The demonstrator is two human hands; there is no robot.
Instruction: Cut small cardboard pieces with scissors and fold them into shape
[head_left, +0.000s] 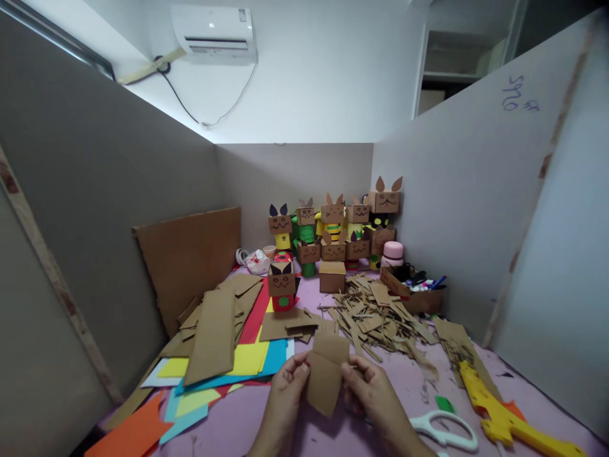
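Note:
A small piece of brown cardboard with a crease across it is held up in front of me, over the near part of the table. My left hand pinches its left edge close to the crease. On the opposite edge, the thumb and fingers of my right hand grip it. White-handled scissors lie beside my right forearm, their blades hidden. Farther back stands a cardboard figure with a box head, dark ears and a red body. Behind it is a plain cardboard box.
Several box-headed figures stand at the back. Cardboard scraps are heaped right of centre. Cardboard sheets and coloured paper cover the left. A yellow glue gun, a pink bottle and a box of pens are right.

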